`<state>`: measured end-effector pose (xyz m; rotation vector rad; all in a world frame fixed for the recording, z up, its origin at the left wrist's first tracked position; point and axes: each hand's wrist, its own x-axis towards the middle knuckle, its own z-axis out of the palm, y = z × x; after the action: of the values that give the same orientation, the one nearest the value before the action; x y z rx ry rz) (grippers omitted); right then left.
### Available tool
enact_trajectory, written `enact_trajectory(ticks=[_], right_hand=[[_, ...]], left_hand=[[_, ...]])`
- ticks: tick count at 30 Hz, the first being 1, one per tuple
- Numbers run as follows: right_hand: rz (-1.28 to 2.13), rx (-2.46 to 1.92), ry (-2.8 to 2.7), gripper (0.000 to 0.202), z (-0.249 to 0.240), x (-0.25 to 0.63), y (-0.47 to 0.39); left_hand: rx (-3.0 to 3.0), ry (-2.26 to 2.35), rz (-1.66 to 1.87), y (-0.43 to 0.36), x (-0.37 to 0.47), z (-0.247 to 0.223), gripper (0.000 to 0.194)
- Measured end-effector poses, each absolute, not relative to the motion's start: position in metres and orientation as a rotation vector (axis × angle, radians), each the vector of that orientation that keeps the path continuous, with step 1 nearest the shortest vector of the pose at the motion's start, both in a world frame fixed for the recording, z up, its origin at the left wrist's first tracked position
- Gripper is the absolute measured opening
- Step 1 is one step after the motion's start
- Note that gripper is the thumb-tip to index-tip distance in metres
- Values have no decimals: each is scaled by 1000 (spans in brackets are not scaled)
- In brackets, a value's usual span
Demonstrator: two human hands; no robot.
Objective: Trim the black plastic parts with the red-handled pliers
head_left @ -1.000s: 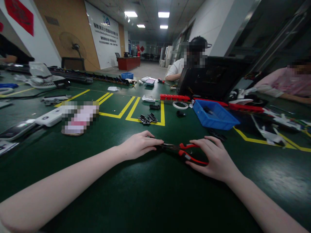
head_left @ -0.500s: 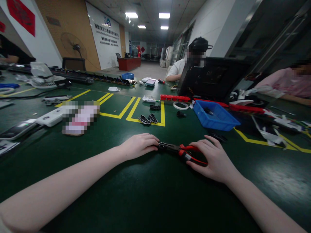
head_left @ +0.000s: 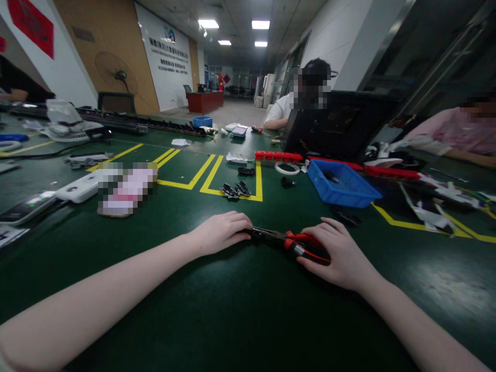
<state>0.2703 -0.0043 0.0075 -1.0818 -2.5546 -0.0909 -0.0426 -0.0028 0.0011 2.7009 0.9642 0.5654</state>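
My right hand [head_left: 341,253] is wrapped round the red-and-black handles of needle-nose pliers [head_left: 296,245], thumb on the near handle and fingers on the far one. The plier jaws point left and meet a small black part [head_left: 256,232]. My left hand [head_left: 225,233] pinches that part between thumb and fingers, which cover most of it. Both hands are low over the green table. Beyond them, several black plastic pieces [head_left: 236,189] lie inside a yellow tape outline, and a short black cylinder [head_left: 288,182] is to their right.
A blue bin [head_left: 341,183] holding a dark item stands at the right, with black pieces [head_left: 346,216] before it. A white power strip [head_left: 79,187] and a phone [head_left: 129,191] lie left. Behind are a red strip [head_left: 278,155], a white ring [head_left: 287,168] and a large black panel [head_left: 337,126].
Both hands keep nearly the same pose on the pliers and the black part. The whole view has shifted very slightly.
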Motion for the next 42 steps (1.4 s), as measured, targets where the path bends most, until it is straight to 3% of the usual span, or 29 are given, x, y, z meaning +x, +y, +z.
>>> enact_trajectory(ticks=[21, 30, 42], right_hand=[[-104, -1108, -2600, 54, 9, 271, -6], [-149, -1104, -2591, 45, 11, 266, -8], [-39, -1097, -2598, 42, 15, 266, -12]], left_hand=[[2672, 935, 600, 0, -43, -1, 20], [2718, 1014, 692, 0, -43, -4, 20], [2688, 984, 647, -3, -41, 2, 37]])
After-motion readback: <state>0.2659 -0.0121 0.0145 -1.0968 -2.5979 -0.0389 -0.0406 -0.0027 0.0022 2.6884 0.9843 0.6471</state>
